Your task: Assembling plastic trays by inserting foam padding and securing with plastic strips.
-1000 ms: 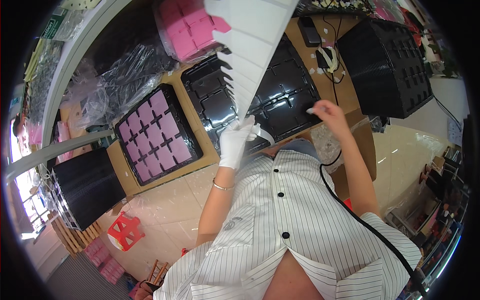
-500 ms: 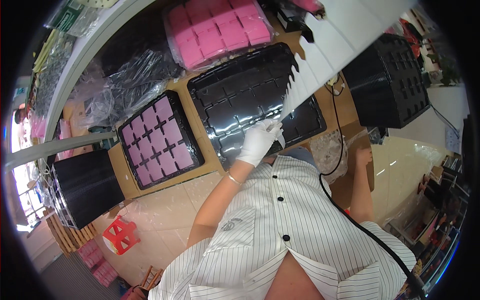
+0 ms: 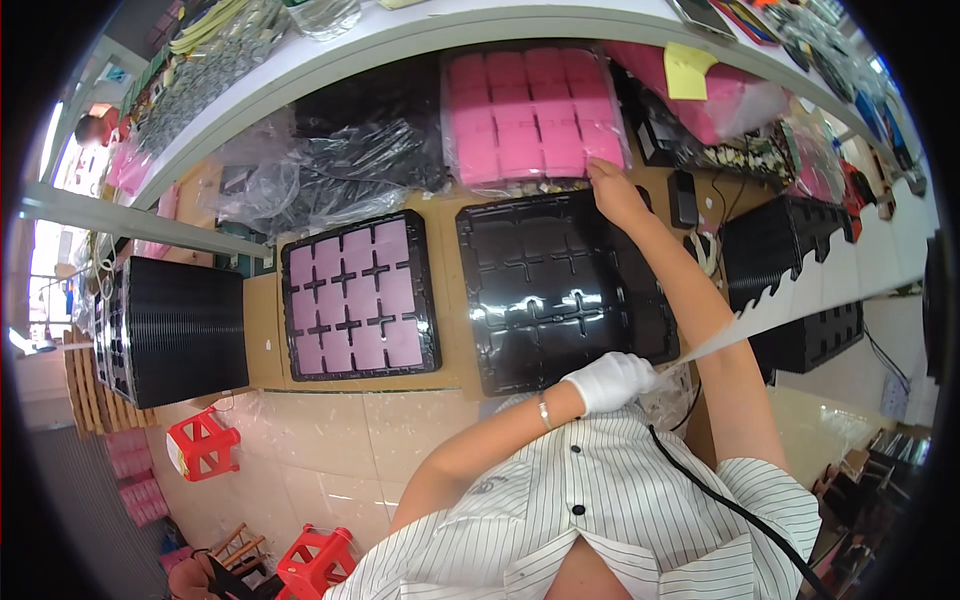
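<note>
My left hand (image 3: 612, 383), in a white glove, is closed on the narrow end of a long white strip (image 3: 800, 300) with a jagged edge. The strip slants up to the right, crossing in front of my right forearm. My bare right hand (image 3: 618, 195) reaches over a glossy black plastic tray (image 3: 545, 300) with cross-shaped ridges. Its fingers pinch the near right corner of a plastic-wrapped pack of pink foam pads (image 3: 530, 115). To the left lies another black tray (image 3: 432, 300), its compartments filled with flat pink-purple pads (image 3: 350, 290).
Nested black trays stand in a tall stack (image 3: 185, 330) at the left and another (image 3: 785, 250) at the right. Crumpled clear and black plastic bags (image 3: 350, 170) lie behind. A white shelf (image 3: 400, 45) spans the back. Red stools (image 3: 203, 443) are on the floor.
My right hand has swung up from the lower right to the pink foam pack. My left hand stays on the strip, which now points lower to the right. The whole view has turned.
</note>
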